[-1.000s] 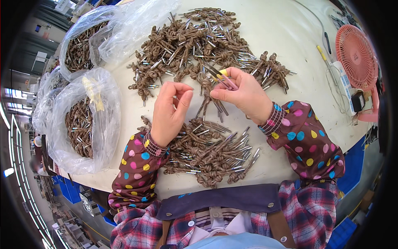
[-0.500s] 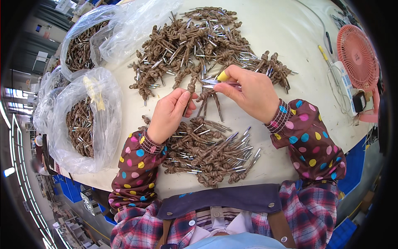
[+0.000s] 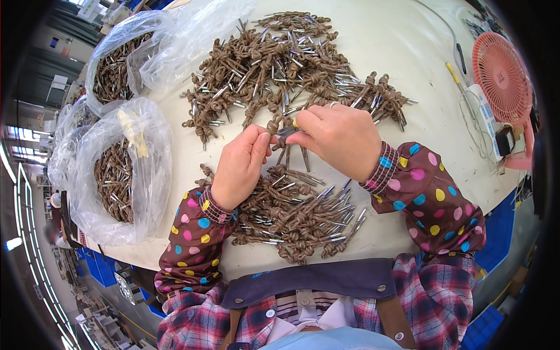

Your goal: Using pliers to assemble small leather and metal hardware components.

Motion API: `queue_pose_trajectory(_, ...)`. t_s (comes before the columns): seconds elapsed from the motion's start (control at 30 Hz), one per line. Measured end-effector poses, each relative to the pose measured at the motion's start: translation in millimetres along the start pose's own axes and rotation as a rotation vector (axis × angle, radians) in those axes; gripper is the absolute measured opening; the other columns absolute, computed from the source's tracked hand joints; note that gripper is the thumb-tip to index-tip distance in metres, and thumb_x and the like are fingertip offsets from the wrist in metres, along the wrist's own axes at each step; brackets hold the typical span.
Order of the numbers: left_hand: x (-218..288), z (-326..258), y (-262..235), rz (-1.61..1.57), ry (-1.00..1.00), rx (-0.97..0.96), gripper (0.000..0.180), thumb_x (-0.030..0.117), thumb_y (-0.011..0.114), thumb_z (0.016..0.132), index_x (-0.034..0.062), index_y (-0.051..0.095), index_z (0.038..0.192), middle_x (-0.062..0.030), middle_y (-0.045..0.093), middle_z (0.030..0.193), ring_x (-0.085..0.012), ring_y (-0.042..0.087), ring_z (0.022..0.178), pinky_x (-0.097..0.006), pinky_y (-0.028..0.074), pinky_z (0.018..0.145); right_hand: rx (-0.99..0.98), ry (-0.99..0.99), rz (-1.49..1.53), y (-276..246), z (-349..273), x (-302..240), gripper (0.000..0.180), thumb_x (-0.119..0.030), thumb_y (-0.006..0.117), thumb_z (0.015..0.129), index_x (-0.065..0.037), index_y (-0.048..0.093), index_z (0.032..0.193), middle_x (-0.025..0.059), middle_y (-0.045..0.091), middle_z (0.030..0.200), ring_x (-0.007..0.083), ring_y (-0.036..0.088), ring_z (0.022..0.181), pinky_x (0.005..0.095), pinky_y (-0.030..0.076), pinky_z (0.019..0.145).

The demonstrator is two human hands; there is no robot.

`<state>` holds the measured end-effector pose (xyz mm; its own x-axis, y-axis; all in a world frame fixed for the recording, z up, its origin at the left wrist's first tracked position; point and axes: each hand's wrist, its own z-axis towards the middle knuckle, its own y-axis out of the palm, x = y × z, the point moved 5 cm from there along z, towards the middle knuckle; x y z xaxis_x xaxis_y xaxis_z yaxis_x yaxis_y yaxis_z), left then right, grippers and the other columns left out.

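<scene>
Between the two heaps, my left hand (image 3: 239,167) pinches a brown knotted cord (image 3: 273,123), its knot standing up above the fingertips. My right hand (image 3: 343,139) grips small thread snips (image 3: 286,133), whose blades meet the cord just beside the knot. Its fingers hide most of the snips' handle. Beyond both hands spreads a large heap of similar knotted cords (image 3: 256,64) with shiny metal tips. A smaller heap of knotted cords (image 3: 291,219) lies nearer me, below my hands.
Clear plastic bags (image 3: 157,192) of knotted cords stand at the left of the pale table (image 3: 402,52). At the right are a pink fan (image 3: 501,79), a white power strip (image 3: 485,122) with cables, and a yellow-tipped tool (image 3: 454,74).
My right hand has moved left and slightly down, bringing the snips from beside the cord up against its knot. My left hand keeps its hold, nearly in place.
</scene>
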<state>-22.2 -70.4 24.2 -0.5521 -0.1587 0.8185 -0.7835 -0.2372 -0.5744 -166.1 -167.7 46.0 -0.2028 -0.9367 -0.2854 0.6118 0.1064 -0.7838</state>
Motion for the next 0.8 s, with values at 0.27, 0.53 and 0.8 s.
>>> queue_pose_trajectory(0.27, -6, 5, -2, -0.216, 0.013, -0.014, 0.021, 0.02, 0.046, 0.102, -0.0001, 0.053, 0.101, -0.0062, 0.057, 0.077, -0.0119, 0.053, 0.065, -0.027, 0.045, 0.061, 0.031, 0.1, 0.013, -11, 1, 22, 0.029, -0.037, 0.07, 0.081, -0.01, 0.058, 0.081, 0.0027, 0.06, 0.068, 0.0219, 0.061, 0.064, 0.034, 0.047, 0.055)
queue_pose_trajectory(0.53, 11, 26, 43, 0.469, 0.31, -0.103, 0.037, 0.027, 0.071, 0.083, 0.0016, 0.054, 0.104, -0.0125, 0.054, 0.08, -0.0301, 0.056, 0.073, -0.038, 0.046, 0.064, -0.076, 0.387, 0.234, -22, -10, 56, 0.032, -0.034, 0.071, 0.085, -0.005, 0.062, 0.094, 0.0083, 0.066, 0.071, 0.0215, 0.063, 0.061, 0.0303, 0.048, 0.057)
queue_pose_trajectory(0.8, -19, 11, 14, 0.159, 0.103, -0.076, 0.019, 0.011, 0.06, 0.09, 0.0001, 0.049, 0.101, -0.0102, 0.062, 0.084, -0.0272, 0.059, 0.07, -0.037, 0.049, 0.064, -0.234, 0.446, 0.409, -19, -23, 58, 0.046, -0.049, 0.068, 0.083, -0.005, 0.06, 0.092, 0.01, 0.069, 0.074, 0.0292, 0.067, 0.069, 0.0353, 0.051, 0.061)
